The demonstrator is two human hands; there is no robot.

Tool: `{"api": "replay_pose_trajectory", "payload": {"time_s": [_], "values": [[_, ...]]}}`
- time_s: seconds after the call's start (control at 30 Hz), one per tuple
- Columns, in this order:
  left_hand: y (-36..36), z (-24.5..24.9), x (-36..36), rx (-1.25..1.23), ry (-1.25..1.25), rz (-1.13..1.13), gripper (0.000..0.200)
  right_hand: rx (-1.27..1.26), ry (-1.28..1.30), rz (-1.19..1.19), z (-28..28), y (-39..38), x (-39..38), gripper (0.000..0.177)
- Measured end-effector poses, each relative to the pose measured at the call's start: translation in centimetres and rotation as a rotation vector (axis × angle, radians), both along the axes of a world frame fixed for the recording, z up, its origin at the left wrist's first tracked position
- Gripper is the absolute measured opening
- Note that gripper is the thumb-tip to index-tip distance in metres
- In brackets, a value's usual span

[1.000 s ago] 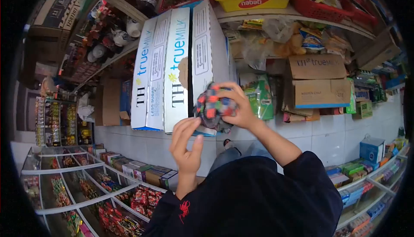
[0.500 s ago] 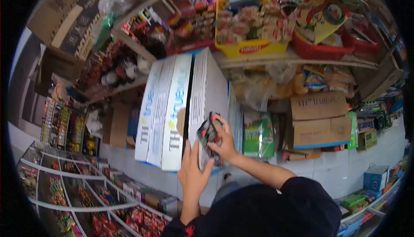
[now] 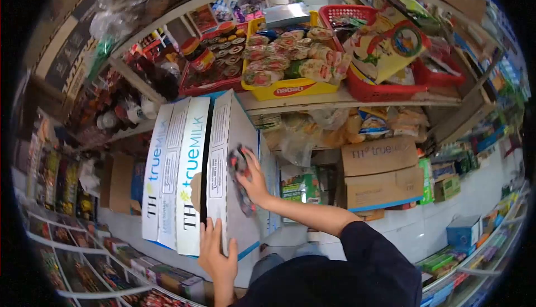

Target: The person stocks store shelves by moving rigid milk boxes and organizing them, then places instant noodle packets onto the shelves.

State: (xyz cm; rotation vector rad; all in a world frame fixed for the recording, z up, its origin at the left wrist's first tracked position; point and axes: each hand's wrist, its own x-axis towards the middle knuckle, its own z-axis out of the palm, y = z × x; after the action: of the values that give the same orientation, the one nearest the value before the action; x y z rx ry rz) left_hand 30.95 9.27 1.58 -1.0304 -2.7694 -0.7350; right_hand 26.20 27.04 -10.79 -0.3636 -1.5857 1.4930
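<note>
A large white milk carton box (image 3: 192,178) stands in front of me, with a dark gap along its top and a torn brown patch beside the gap. My right hand (image 3: 254,183) grips a crumpled dark plastic packet (image 3: 240,167) with red bits, over the box's right side. The packet's lower part hangs down along that side. My left hand (image 3: 219,254) rests on the box's near edge, fingers apart and holding nothing, its fingertips by the gap.
Behind the box, a wooden shelf (image 3: 357,105) bears a yellow basket (image 3: 290,90) of packets and red baskets (image 3: 385,93). A brown carton (image 3: 382,181) and a green pack (image 3: 301,187) stand at right. Divided racks (image 3: 84,262) are at lower left.
The view has shifted, so the shelf shows more fully. My left hand has come away from the packet to the box's near edge, while my right hand still holds the packet.
</note>
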Motion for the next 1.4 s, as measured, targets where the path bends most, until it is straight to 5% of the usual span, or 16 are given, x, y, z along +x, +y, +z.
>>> {"api": "replay_pose_trajectory", "payload": {"time_s": [0.17,0.33,0.4,0.53,0.73,0.8,0.9,1.0,1.07,1.1,1.17,1.23,1.3,1.37,1.4], "values": [[-0.2,0.0,-0.2,0.029,0.044,-0.012,0.044,0.108,0.065,-0.053,4.1,6.7,-5.6,0.054],[-0.5,0.4,-0.3,0.04,0.08,-0.006,0.041,-0.397,-0.127,-0.022,-5.0,9.7,-9.3,0.045],[-0.4,0.2,-0.5,0.081,0.063,-0.03,0.039,-0.359,-0.337,0.0,-9.6,9.5,-8.2,0.047],[-0.6,0.0,-0.6,0.079,0.108,-0.031,0.038,-0.412,-0.346,0.071,-8.2,9.0,-7.6,0.047],[-0.8,0.2,-0.9,0.114,0.076,-0.055,0.042,0.03,-0.081,-0.091,2.5,10.5,-7.9,0.042],[-1.5,0.2,-0.6,0.12,0.077,-0.065,0.045,0.44,0.005,-0.086,5.1,9.6,-6.0,0.044],[-2.2,-0.3,-1.2,0.468,-0.304,-0.082,0.065,0.657,0.096,0.204,8.0,7.8,-3.6,0.039],[-1.0,1.1,-1.2,0.653,-0.304,-0.125,0.084,0.654,0.132,0.491,12.6,4.2,-1.0,0.032],[0.5,1.3,-1.9,0.647,0.065,-0.262,0.093,0.234,0.09,0.994,14.2,0.0,1.0,0.038],[0.4,0.0,-2.1,0.623,0.121,-0.234,0.096,0.268,0.091,1.053,14.4,-2.2,2.7,0.041],[-0.7,-1.8,-2.0,0.622,0.22,-0.123,0.077,0.313,0.095,1.131,16.5,-3.8,5.4,0.044],[-1.7,-1.2,-1.7,0.773,0.224,-0.113,0.051,0.726,-0.212,1.188,19.3,-1.5,8.3,0.044],[-3.8,-0.8,-0.8,0.854,0.158,-0.049,0.051,1.111,-0.193,1.458,19.2,3.1,11.2,0.049],[-6.0,-0.7,0.3,0.937,0.079,0.014,0.05,1.0,-0.259,2.002,19.3,6.8,16.2,0.036],[-6.8,-0.6,0.6,0.993,0.088,0.079,0.05,0.676,-0.272,2.177,19.1,7.7,19.1,0.03]]}}
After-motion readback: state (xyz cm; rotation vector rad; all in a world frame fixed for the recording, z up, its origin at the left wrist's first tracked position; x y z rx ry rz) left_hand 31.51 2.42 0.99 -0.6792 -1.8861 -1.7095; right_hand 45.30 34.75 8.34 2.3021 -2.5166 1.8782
